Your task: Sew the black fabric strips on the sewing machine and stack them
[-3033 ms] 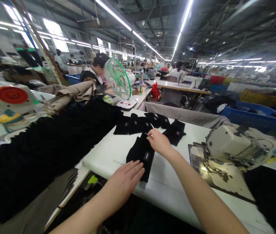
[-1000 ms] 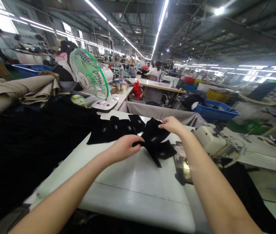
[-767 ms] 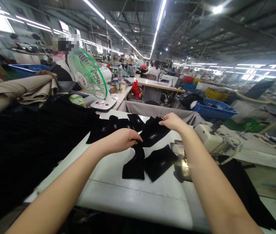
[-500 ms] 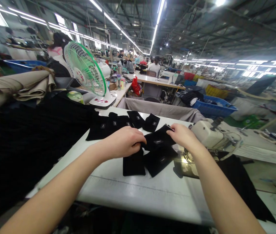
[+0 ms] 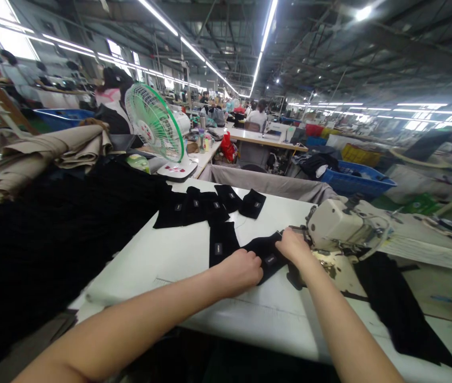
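Between my hands lies a black fabric piece (image 5: 270, 259) with a small label, just left of the sewing machine (image 5: 331, 221). My left hand (image 5: 241, 272) is closed on its lower left side, fingertips hidden. At its upper right corner, my right hand (image 5: 293, 246) pinches the edge close to the machine's needle area. Another labelled black piece (image 5: 226, 239) lies flat to the left, partly behind my left hand. Several more labelled pieces (image 5: 194, 206) rest along the back of the white table (image 5: 141, 266).
A big heap of black fabric (image 5: 50, 234) borders the table's left side. Behind it stand a green and white fan (image 5: 156, 122) and rolled beige cloth (image 5: 46, 154). A black strip (image 5: 403, 308) lies right of the machine. Blue bins and seated people are farther back.
Both hands have moved down and toward the machine with the black piece, my left hand also rightward. The pieces at the back stay on the table as the view shifts slightly.
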`<act>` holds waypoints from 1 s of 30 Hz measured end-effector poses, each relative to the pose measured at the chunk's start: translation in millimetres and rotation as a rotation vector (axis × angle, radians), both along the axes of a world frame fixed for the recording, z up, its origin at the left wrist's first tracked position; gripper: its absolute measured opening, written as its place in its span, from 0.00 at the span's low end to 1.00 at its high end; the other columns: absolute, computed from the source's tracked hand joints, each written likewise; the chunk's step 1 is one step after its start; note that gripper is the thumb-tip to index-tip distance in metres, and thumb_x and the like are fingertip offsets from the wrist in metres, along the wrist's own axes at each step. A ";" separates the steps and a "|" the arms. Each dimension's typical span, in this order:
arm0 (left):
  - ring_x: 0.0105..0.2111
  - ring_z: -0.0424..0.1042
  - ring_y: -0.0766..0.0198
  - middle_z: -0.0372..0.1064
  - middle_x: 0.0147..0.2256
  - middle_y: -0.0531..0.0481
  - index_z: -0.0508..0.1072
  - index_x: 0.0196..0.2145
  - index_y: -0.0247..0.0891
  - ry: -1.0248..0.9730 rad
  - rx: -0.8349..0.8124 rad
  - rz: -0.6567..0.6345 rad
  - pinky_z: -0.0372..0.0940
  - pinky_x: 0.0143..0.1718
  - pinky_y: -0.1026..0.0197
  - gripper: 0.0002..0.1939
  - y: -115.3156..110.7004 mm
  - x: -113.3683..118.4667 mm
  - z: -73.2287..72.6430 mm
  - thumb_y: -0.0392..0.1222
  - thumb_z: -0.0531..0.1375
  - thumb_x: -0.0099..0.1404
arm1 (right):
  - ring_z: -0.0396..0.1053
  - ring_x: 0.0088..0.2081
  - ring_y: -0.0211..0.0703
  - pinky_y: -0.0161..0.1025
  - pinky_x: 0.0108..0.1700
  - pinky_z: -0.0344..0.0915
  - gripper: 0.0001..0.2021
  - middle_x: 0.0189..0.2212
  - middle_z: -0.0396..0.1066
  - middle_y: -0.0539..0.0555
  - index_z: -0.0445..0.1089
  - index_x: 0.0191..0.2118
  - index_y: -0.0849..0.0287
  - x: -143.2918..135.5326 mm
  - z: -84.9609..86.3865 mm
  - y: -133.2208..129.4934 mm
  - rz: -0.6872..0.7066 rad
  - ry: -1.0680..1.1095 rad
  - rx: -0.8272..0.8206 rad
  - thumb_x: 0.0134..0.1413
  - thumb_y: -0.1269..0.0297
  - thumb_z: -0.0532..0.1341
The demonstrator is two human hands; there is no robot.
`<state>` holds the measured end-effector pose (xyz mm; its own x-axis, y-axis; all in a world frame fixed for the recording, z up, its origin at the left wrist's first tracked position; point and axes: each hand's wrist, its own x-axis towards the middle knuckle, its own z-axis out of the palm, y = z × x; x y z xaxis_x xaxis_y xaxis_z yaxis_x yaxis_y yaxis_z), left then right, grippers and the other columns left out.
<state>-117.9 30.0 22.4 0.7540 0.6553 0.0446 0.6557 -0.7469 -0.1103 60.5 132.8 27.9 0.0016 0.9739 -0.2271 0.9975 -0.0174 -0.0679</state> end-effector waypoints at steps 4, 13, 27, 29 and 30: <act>0.30 0.73 0.56 0.72 0.29 0.44 0.74 0.31 0.32 -0.031 0.064 0.005 0.63 0.27 0.57 0.05 11.5 4.8 -0.1 0.32 0.60 0.66 | 0.73 0.45 0.46 0.48 0.48 0.71 0.15 0.47 0.72 0.57 0.70 0.52 0.62 -3.2 10.9 -11.5 -0.023 0.025 0.075 0.66 0.59 0.62; 0.34 0.69 0.57 0.71 0.35 0.46 0.72 0.40 0.34 -0.116 0.334 0.089 0.63 0.33 0.55 0.07 -31.7 -28.6 56.5 0.31 0.54 0.70 | 0.70 0.44 0.54 0.41 0.42 0.60 0.06 0.41 0.73 0.60 0.71 0.40 0.60 -19.9 95.1 -18.0 0.119 0.412 0.327 0.56 0.68 0.59; 0.54 0.70 0.61 0.68 0.56 0.44 0.78 0.42 0.37 -0.339 0.047 0.190 0.66 0.56 0.59 0.22 79.9 -124.3 42.1 0.21 0.50 0.61 | 0.39 0.16 0.31 0.31 0.17 0.39 0.28 0.15 0.40 0.35 0.52 0.31 0.51 -79.2 -25.3 -141.9 -0.332 1.413 -0.270 0.42 0.34 0.62; 0.51 0.73 0.62 0.71 0.52 0.45 0.79 0.40 0.37 -0.310 -0.028 0.173 0.67 0.55 0.60 0.22 92.0 -116.4 27.4 0.20 0.51 0.59 | 0.40 0.16 0.31 0.31 0.17 0.40 0.27 0.15 0.42 0.36 0.54 0.33 0.52 -89.7 -35.7 -145.9 -0.368 1.414 -0.289 0.44 0.34 0.61; 0.49 0.74 0.62 0.72 0.50 0.46 0.79 0.39 0.36 -0.290 -0.057 0.166 0.68 0.53 0.60 0.22 94.1 -113.8 20.9 0.20 0.51 0.58 | 0.41 0.16 0.31 0.31 0.17 0.40 0.26 0.15 0.44 0.36 0.55 0.33 0.52 -92.3 -39.4 -145.0 -0.377 1.401 -0.292 0.46 0.35 0.61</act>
